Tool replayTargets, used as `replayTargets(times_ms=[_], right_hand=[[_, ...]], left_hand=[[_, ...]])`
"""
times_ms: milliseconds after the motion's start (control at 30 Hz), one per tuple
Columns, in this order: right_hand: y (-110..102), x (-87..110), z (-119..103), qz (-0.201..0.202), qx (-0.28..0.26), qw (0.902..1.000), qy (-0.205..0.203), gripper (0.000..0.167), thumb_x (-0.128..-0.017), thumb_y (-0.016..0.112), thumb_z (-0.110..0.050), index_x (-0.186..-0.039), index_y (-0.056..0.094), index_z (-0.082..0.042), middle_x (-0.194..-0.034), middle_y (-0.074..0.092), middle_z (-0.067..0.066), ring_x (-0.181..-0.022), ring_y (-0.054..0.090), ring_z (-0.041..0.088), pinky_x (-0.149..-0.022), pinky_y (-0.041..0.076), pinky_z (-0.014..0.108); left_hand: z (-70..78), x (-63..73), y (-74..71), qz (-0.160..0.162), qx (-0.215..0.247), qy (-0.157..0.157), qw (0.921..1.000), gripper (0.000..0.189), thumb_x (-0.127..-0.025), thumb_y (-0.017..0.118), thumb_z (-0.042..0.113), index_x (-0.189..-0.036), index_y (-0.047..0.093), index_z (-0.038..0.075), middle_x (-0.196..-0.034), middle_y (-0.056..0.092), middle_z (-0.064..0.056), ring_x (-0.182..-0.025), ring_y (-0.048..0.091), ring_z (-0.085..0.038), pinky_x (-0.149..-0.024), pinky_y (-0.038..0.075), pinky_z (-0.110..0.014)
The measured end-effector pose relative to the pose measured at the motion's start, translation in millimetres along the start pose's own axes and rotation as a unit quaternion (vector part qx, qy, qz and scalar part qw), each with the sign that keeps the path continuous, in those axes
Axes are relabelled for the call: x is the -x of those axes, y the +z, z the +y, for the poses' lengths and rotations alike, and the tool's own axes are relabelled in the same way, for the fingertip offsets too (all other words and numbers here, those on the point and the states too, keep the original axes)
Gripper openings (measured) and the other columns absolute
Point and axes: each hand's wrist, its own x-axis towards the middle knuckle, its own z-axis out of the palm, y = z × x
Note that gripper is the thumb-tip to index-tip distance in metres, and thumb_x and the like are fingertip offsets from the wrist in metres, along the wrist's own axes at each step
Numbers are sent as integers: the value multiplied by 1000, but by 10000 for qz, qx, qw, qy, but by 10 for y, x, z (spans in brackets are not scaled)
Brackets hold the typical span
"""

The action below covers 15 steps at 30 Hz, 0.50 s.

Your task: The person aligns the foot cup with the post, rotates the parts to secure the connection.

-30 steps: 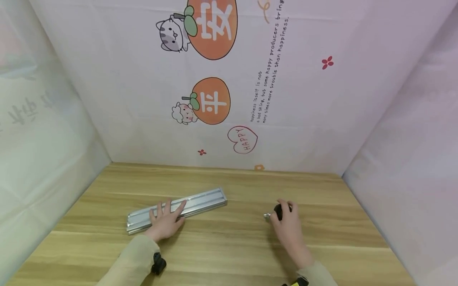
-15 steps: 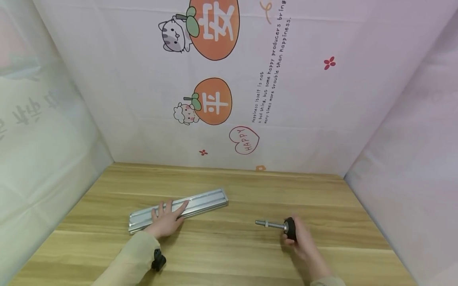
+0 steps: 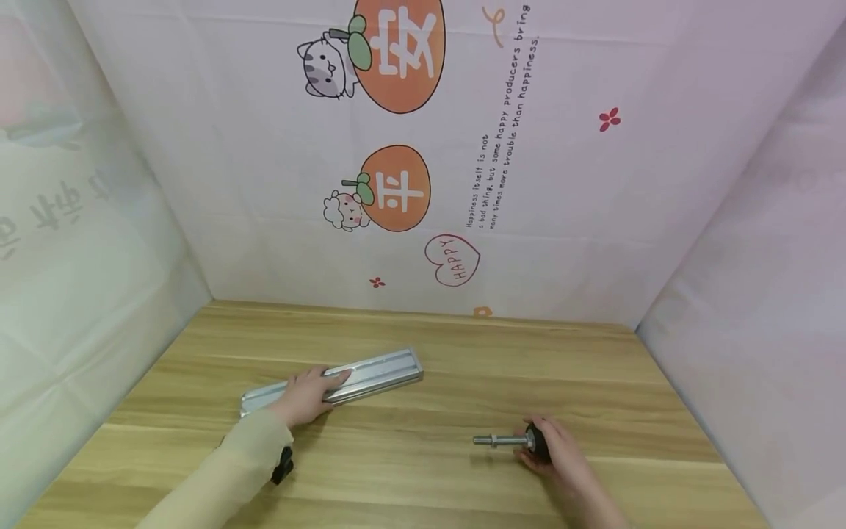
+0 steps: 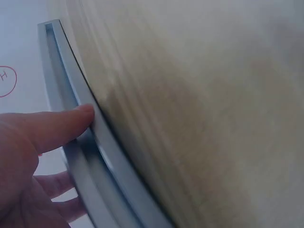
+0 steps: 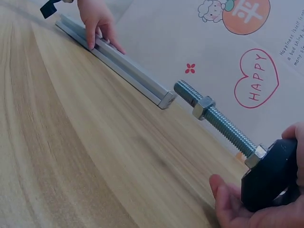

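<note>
My left hand (image 3: 307,397) grips a silvery aluminium profile (image 3: 383,373) lying slantwise on the table. In the left wrist view, the thumb (image 4: 71,124) crosses one grooved face of the profile (image 4: 88,142), and fingers show on the far side. My right hand (image 3: 560,444) holds a levelling foot by its black base (image 3: 539,444). The foot's threaded rod (image 3: 507,441) points left, towards the profile's side of the table. In the right wrist view, one hex nut (image 5: 204,108) sits partway along the rod and another (image 5: 256,156) against the base.
The wood-grain table (image 3: 429,477) is bordered at the back by a white printed cloth (image 3: 542,257). Further cloth walls (image 3: 99,294) stand at left and right. A black wrist device (image 3: 283,466) sits under the left sleeve.
My right hand has drawn the levelling foot nearer to me, and its rod now shows fully, pointing left. My left hand's spread fingers have closed round the profile.
</note>
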Motion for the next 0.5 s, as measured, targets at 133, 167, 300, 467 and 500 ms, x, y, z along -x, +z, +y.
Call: replayTargets(times_ms=[133, 167, 300, 467, 500], right_hand=[[-41, 19, 28, 301, -140, 9994, 75, 48, -103, 30, -26, -135, 32, 11, -111, 61, 17, -82, 62, 20, -71, 54, 29], [-53, 22, 29, 352, -201, 9991, 81, 48, -103, 30, -26, -135, 32, 10, -110, 60, 16, -83, 61, 20, -71, 53, 29], [-104, 31, 18, 462, -502, 9977, 29, 49, -103, 29, -25, -135, 30, 11, -113, 58, 17, -85, 59, 19, -74, 52, 30], [-164, 49, 31, 515, -741, 9959, -12, 45, -103, 31, -27, -131, 39, 8, -112, 59, 16, -89, 60, 20, -78, 51, 32], [-178, 53, 40, 504, -848, 9951, 26, 44, -103, 31, -27, -129, 42, 6, -111, 59, 15, -89, 60, 20, -79, 51, 33]], left_hand=[[63, -46, -66, -155, -92, 145, 9997, 61, -82, 73, 12, -138, 49, 13, -121, 51, -28, -104, 54, -42, -84, 42, -64], [86, -56, -84, -193, -85, 195, 9996, 61, -82, 73, 11, -138, 49, 12, -118, 52, -28, -101, 55, -41, -82, 45, -61], [146, -127, -112, -346, -155, 318, 9988, 61, -83, 72, 10, -139, 48, 12, -113, 52, -27, -93, 56, -36, -75, 50, -50], [151, -205, -86, -467, -186, 326, 9982, 65, -79, 75, 10, -139, 49, 13, -106, 54, -25, -87, 55, -30, -75, 49, -46], [151, -211, -81, -489, -189, 350, 9980, 65, -79, 75, 10, -138, 49, 13, -105, 55, -24, -86, 54, -29, -75, 49, -45]])
